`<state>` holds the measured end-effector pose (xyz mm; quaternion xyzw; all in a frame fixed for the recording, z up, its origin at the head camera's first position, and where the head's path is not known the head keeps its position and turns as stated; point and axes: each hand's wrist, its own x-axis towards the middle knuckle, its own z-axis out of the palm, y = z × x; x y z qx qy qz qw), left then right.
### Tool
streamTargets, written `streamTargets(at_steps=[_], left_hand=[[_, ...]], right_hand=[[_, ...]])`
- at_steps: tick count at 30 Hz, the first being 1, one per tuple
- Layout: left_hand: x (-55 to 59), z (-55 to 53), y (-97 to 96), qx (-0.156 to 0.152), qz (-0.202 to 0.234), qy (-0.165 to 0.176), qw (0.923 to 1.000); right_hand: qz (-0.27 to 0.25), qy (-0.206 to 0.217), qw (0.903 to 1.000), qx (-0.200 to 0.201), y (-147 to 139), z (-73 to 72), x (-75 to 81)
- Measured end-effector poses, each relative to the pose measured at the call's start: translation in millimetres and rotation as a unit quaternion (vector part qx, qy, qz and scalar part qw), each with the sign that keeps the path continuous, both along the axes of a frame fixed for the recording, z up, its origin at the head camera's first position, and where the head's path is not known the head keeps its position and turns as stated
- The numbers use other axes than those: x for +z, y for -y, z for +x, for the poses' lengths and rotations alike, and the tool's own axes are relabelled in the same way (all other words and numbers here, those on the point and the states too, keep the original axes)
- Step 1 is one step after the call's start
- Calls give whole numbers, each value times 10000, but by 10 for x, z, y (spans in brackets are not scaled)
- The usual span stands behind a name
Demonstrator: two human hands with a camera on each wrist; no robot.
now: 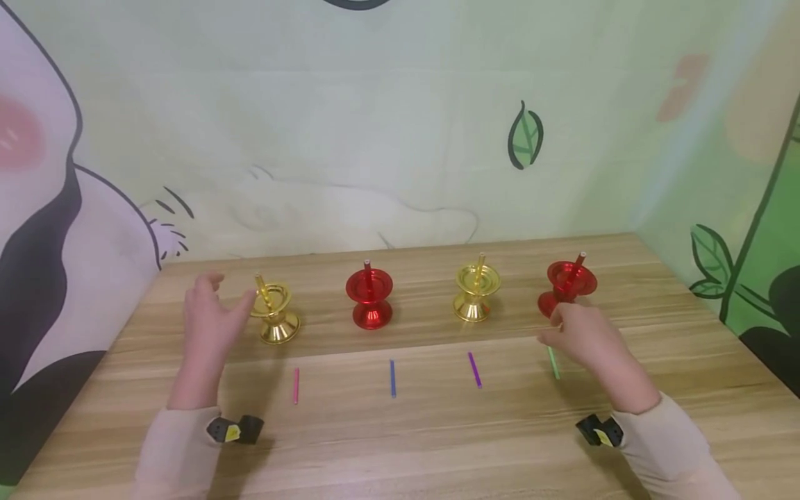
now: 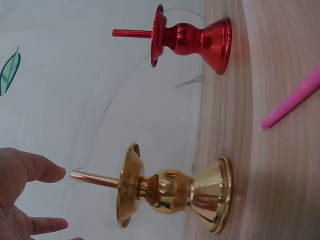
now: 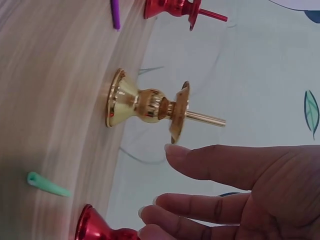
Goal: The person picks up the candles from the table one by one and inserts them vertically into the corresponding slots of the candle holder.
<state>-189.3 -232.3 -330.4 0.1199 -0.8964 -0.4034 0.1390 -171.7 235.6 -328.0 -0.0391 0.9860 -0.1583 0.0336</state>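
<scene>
My left hand (image 1: 215,316) hovers with fingers spread just left of a gold candle holder (image 1: 280,326). In the left wrist view its thumb is close to the tip of that gold holder's upright tube (image 2: 95,178), holding nothing. My right hand (image 1: 587,337) is in front of a red candle holder (image 1: 571,278) at the right, partly covering its base. Its fingers are extended and loosely bent with nothing between them, as the right wrist view shows. A thin green stick (image 1: 553,362) lies on the table below this hand; its upper end is near the fingers.
Another red candle holder (image 1: 371,316) and another gold one (image 1: 471,307) stand between the hands. Pink (image 1: 296,386), blue (image 1: 393,378) and purple (image 1: 475,369) sticks lie in front on the wooden table (image 1: 406,451). A printed cloth wall (image 1: 375,139) rises behind.
</scene>
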Motion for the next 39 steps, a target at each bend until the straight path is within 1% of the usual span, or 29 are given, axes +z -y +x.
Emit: streamTargets(at_steps=[3, 7, 10, 13, 17, 19, 21, 23, 25, 27, 29, 33, 39], left_hand=[[-39, -22, 39, 142, 105, 128, 9998], [-107, -67, 95, 358, 272, 212, 9988], [-155, -99, 137, 459, 467, 307, 9974], [-200, -121, 169, 469, 741, 368, 9955], [-246, -145, 192, 431, 1119, 283, 9924], [-265, -155, 198, 421, 1217, 250, 9914], [-277, -163, 199, 381, 1288, 275, 9906], [-288, -168, 197, 250, 1483, 393, 9878], [-295, -170, 189, 53, 1808, 524, 9821], [-301, -173, 178, -121, 2150, 631, 9745], [-304, -175, 170, -244, 2395, 704, 9680], [-310, -187, 161, -261, 2528, 813, 9637], [-314, -209, 148, -176, 2676, 797, 9601]], right_hand=[[6, 271, 9996, -55, -4, -33, -43], [3, 653, 9978, -127, -9, -62, -102], [-23, 772, 9969, -155, -17, -75, -138], [-43, 833, 9964, -154, -39, -85, -167], [-8, 907, 9958, -135, -58, -91, -201], [19, 882, 9961, -100, -62, -96, -223], [23, 839, 9965, -51, -64, -102, -245], [3, 828, 9966, -4, -67, -109, -269], [8, 854, 9963, 16, -68, -114, -292], [25, 891, 9960, 32, -73, -118, -311], [83, 879, 9961, 37, -76, -124, -324], [103, 857, 9963, 45, -78, -127, -323], [6, 957, 9954, 51, -96, -137, -318]])
